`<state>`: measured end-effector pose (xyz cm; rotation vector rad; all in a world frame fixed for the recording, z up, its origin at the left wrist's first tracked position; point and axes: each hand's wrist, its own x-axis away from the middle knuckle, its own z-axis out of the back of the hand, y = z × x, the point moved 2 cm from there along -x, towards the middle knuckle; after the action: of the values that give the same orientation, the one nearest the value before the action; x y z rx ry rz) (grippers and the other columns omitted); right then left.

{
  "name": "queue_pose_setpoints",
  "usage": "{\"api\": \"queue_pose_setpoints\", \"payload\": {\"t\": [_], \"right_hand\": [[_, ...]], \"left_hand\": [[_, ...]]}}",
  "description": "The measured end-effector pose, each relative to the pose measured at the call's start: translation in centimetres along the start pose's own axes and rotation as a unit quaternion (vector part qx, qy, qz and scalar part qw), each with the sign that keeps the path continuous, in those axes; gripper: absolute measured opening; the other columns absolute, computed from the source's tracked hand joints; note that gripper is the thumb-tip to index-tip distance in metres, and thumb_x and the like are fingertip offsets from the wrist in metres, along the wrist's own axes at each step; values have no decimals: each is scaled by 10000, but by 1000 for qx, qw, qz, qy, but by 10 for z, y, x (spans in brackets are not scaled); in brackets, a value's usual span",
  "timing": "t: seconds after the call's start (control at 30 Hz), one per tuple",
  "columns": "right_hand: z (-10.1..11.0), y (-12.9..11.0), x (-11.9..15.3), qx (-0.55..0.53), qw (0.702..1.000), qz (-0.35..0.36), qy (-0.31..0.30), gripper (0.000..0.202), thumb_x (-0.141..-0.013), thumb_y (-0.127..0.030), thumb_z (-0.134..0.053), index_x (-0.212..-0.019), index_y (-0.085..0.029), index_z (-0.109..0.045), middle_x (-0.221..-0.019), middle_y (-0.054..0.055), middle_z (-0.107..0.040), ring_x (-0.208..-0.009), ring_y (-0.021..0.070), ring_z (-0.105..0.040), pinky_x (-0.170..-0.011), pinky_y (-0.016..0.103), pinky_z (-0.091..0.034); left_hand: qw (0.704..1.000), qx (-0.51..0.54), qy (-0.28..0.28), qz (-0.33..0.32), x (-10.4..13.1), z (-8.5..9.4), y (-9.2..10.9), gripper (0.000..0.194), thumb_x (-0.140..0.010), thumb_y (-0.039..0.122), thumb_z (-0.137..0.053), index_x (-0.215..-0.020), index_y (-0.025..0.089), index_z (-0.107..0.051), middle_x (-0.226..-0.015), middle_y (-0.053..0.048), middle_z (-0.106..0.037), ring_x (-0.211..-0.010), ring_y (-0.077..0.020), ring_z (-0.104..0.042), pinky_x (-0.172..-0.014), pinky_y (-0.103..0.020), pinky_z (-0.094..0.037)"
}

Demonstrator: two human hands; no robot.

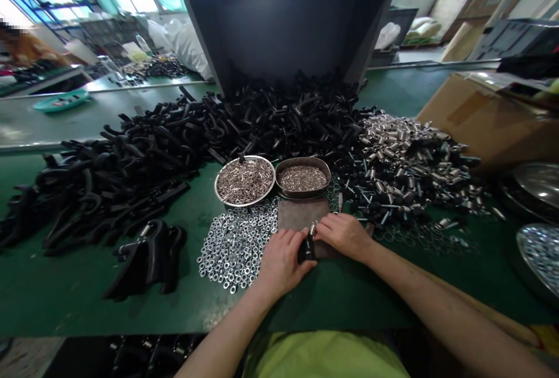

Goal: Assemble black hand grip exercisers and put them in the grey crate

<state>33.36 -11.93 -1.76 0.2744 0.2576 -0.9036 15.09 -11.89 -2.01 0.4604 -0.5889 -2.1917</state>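
Observation:
My left hand and my right hand meet over a small brown mat on the green table. Between them they hold a black plastic handle piece with a small metal spring at its top. The left hand grips the black part from the left; the right hand's fingers pinch near the spring. A spread of silver washers lies just left of the hands.
Two metal dishes hold small metal parts: a round one and an oval one. A large heap of black handles spills from a tipped grey bin. Silver-and-black pieces lie right, by a cardboard box. Finished black pieces lie left.

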Motion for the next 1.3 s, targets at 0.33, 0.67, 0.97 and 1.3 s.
{"api": "queue_pose_setpoints", "payload": {"t": [0.33,0.67,0.97,1.3], "right_hand": [[29,20,160,-14,916,-374,-141,283,-838,-455,-493,-839,-181,-563,-826,90,-619,-787,250,-593,-645,345,-451],[69,-22,46,-253,914,-318,-22,351,-946,-294,-261,-1170,-187,-508,-981,93,-691,-809,187,-670,-671,280,-499],[83,-24,28,-247,922,-295,52,342,-939,-288,-266,-1111,-210,-551,-900,84,-705,-775,196,-676,-671,294,-519],[36,-10,117,-28,952,-298,-59,370,-947,-316,-318,-1202,-199,-560,-993,74,-695,-795,203,-669,-643,310,-513]], "left_hand": [[995,-54,34,77,-1,-1,0,524,-569,417,-793,-993,198,-577,-993,-60,-577,-951,-249,-520,-832,-386,-445],[995,-58,39,74,-3,-1,1,526,-543,423,-801,-972,195,-597,-977,-56,-574,-940,-243,-520,-818,-375,-443],[994,-47,49,80,-3,-2,0,532,-533,411,-803,-973,200,-591,-970,-57,-575,-941,-254,-529,-810,-391,-450],[993,-29,41,109,-3,0,2,520,-544,410,-800,-955,189,-572,-973,-65,-576,-941,-258,-536,-816,-400,-444]]}}
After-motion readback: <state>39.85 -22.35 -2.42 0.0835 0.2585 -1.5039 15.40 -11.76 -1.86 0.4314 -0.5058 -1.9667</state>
